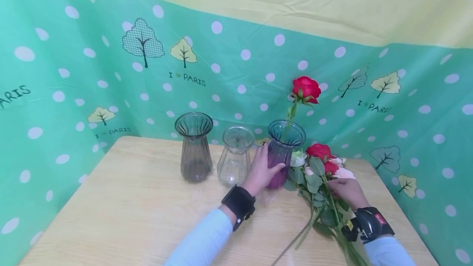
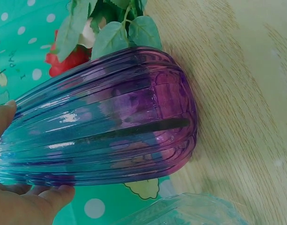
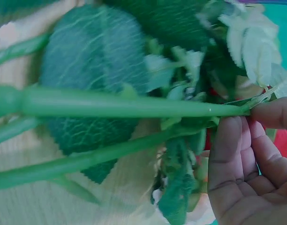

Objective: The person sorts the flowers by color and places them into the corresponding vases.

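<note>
My left hand [image 1: 260, 171] grips a ribbed blue-and-purple glass vase [image 1: 278, 165], thumb on one side and fingers on the other. One red artificial rose [image 1: 306, 89] stands upright in that vase, and its dark stem end shows through the glass [image 2: 148, 127] in the left wrist view. To the right, my right hand [image 1: 349, 192] is at a pile of artificial flowers [image 1: 319, 151] lying on the table. Between thumb and fingers it pinches a thick green stem [image 3: 134, 104]. Which bloom this stem carries is hidden.
Left of the held vase stand a clear glass vase [image 1: 234, 163] and a grey glass vase [image 1: 196, 155]. Loose stems [image 1: 295, 239] reach toward the front edge of the wooden table [image 1: 129, 208]. A green dotted cloth [image 1: 240, 89] hangs behind.
</note>
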Motion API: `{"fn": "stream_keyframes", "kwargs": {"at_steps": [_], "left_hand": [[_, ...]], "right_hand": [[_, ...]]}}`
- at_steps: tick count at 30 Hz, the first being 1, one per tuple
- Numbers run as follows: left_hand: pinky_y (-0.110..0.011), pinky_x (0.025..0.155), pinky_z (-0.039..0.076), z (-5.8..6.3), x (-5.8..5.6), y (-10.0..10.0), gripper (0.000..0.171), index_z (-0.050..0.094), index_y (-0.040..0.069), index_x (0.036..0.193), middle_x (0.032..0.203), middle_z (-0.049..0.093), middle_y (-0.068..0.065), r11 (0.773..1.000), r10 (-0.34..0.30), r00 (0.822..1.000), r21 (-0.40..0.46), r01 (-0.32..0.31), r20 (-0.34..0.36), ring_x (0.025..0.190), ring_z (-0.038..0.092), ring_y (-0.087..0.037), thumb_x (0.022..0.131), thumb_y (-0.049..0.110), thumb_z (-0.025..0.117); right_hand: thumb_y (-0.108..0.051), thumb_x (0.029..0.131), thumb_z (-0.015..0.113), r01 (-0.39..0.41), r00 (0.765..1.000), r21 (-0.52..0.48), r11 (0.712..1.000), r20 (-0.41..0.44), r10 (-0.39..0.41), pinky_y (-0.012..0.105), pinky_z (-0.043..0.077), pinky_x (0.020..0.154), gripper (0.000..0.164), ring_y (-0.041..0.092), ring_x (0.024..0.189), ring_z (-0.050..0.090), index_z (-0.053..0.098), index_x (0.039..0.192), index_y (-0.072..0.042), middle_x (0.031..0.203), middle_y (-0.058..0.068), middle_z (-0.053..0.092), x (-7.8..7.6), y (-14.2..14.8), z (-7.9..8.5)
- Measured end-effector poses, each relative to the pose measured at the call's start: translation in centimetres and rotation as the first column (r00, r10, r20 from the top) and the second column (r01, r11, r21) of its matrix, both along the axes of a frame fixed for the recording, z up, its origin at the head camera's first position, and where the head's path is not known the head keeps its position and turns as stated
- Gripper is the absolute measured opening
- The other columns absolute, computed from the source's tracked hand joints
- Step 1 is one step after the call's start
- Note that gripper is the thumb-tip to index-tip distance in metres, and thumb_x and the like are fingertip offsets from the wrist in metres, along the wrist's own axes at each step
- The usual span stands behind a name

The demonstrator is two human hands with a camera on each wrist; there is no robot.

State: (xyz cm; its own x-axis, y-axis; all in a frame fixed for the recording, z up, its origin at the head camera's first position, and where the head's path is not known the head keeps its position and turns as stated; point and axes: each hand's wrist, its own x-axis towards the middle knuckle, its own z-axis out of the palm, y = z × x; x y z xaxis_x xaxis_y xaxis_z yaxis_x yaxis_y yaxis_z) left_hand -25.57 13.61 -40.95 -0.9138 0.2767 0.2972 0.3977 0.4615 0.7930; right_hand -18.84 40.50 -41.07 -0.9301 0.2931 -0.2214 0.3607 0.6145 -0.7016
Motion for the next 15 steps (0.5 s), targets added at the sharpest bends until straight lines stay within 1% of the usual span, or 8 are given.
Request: {"fn": "stream_keyframes", "kwargs": {"at_steps": [3,5,8,9,10,12,14,15], "left_hand": [[-0.044,0.107,0.040,-0.1,-0.1,0.0,0.080,0.027,0.000,0.145,0.142,0.039,-0.019,1.000,0.006,1.000,-0.005,-0.006,0.004,0.129,0.043,-0.032,0.086,0.038,0.066],[-0.044,0.107,0.040,-0.2,-0.2,0.0,0.080,0.026,0.001,0.145,0.143,0.038,-0.019,1.000,0.013,1.000,-0.011,-0.013,0.007,0.130,0.043,-0.032,0.086,0.038,0.065],[-0.044,0.108,0.040,-0.2,-0.3,-0.1,0.080,0.026,0.001,0.145,0.143,0.038,-0.019,1.000,0.016,1.000,-0.014,-0.016,0.006,0.130,0.043,-0.032,0.086,0.038,0.065],[-0.044,0.108,0.040,-0.2,-0.3,-0.1,0.080,0.027,0.001,0.145,0.142,0.038,-0.020,1.000,0.017,1.000,-0.015,-0.017,0.004,0.130,0.043,-0.032,0.086,0.038,0.065],[-0.043,0.107,0.040,-0.2,-0.3,-0.2,0.080,0.027,0.000,0.145,0.142,0.038,-0.020,1.000,0.017,1.000,-0.015,-0.017,0.001,0.130,0.043,-0.032,0.086,0.038,0.065],[-0.043,0.108,0.040,-0.2,-0.2,-0.2,0.080,0.027,0.000,0.145,0.142,0.038,-0.020,1.000,0.016,1.000,-0.019,-0.016,-0.003,0.130,0.043,-0.032,0.086,0.038,0.065],[-0.043,0.107,0.040,-0.2,-0.2,-0.3,0.080,0.027,0.000,0.144,0.142,0.039,-0.020,1.000,0.015,1.000,-0.018,-0.015,-0.008,0.130,0.043,-0.032,0.086,0.038,0.066],[-0.043,0.107,0.040,-0.2,-0.2,-0.3,0.080,0.027,-0.001,0.144,0.142,0.039,-0.020,1.000,0.014,1.000,-0.018,-0.014,-0.008,0.130,0.043,-0.032,0.086,0.038,0.066]], "right_hand": [[-0.018,0.091,0.054,-0.004,1.000,-0.037,0.999,-0.021,0.003,0.030,0.058,0.065,0.044,0.013,0.068,0.063,0.054,0.113,0.020,0.084,0.014,0.069,0.4,0.0,0.8],[-0.020,0.094,0.052,-0.007,1.000,-0.058,0.998,-0.026,0.005,0.029,0.058,0.067,0.047,0.010,0.068,0.063,0.051,0.115,0.021,0.084,0.012,0.068,0.6,0.1,1.5],[-0.023,0.096,0.050,-0.006,0.999,-0.118,0.993,-0.051,0.000,0.026,0.057,0.069,0.051,0.005,0.069,0.062,0.047,0.121,0.021,0.081,0.003,0.066,0.8,0.3,2.4],[-0.024,0.096,0.049,-0.007,0.998,-0.155,0.988,-0.069,-0.004,0.024,0.057,0.069,0.051,0.004,0.069,0.062,0.047,0.122,0.020,0.080,-0.001,0.066,0.9,0.4,2.7],[-0.024,0.096,0.049,-0.009,0.996,-0.200,0.980,-0.089,-0.009,0.022,0.056,0.069,0.047,0.002,0.070,0.061,0.050,0.120,0.016,0.079,-0.005,0.065,1.0,0.5,3.1],[-0.021,0.096,0.050,-0.020,0.988,-0.315,0.949,-0.150,-0.030,0.020,0.056,0.069,0.033,0.002,0.070,0.061,0.060,0.110,0.007,0.076,-0.010,0.063,1.1,0.6,3.8],[-0.017,0.096,0.051,-0.042,0.975,-0.452,0.891,-0.214,-0.062,0.017,0.056,0.069,0.020,0.003,0.071,0.062,0.067,0.097,-0.005,0.075,-0.012,0.063,1.3,0.6,4.5],[-0.015,0.095,0.052,-0.059,0.967,-0.513,0.856,-0.243,-0.079,0.016,0.055,0.069,0.017,0.003,0.072,0.063,0.068,0.090,-0.010,0.076,-0.012,0.064,1.4,0.5,4.9]]}}
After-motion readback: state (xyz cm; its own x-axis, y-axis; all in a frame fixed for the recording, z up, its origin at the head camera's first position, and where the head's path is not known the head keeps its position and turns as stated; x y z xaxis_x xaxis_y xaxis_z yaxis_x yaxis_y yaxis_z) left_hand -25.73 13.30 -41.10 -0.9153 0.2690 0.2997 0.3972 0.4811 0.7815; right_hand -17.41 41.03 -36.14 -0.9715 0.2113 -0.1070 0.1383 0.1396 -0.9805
